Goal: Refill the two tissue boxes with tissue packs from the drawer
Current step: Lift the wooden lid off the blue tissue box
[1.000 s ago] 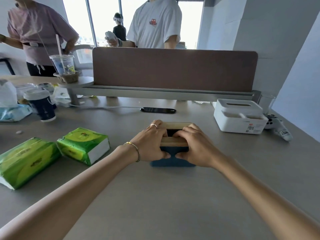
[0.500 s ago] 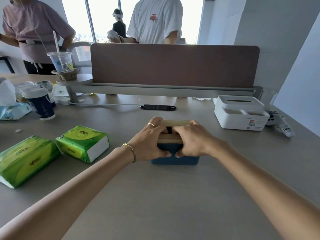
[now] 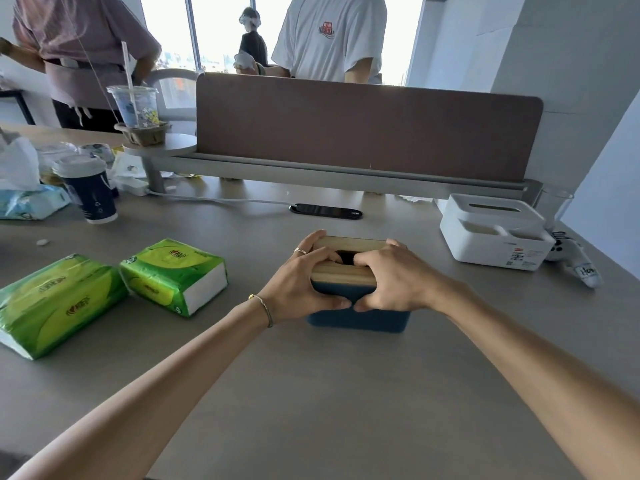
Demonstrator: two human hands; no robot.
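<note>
Two tissue boxes: a blue box [image 3: 358, 317] and a white box [image 3: 495, 233]. Two green tissue packs [image 3: 173, 275] [image 3: 52, 303]. Two cups [image 3: 95, 188] [image 3: 135, 105], possibly more behind the clutter.

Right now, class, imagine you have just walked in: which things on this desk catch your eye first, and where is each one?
Dead centre, the left hand and right hand clasp the wooden lid of a blue tissue box, fingers hooked into its slot. To the left lie two bright green tissue packs, side by side on the grey desk. A white tissue box sits at far right, untouched.
</note>
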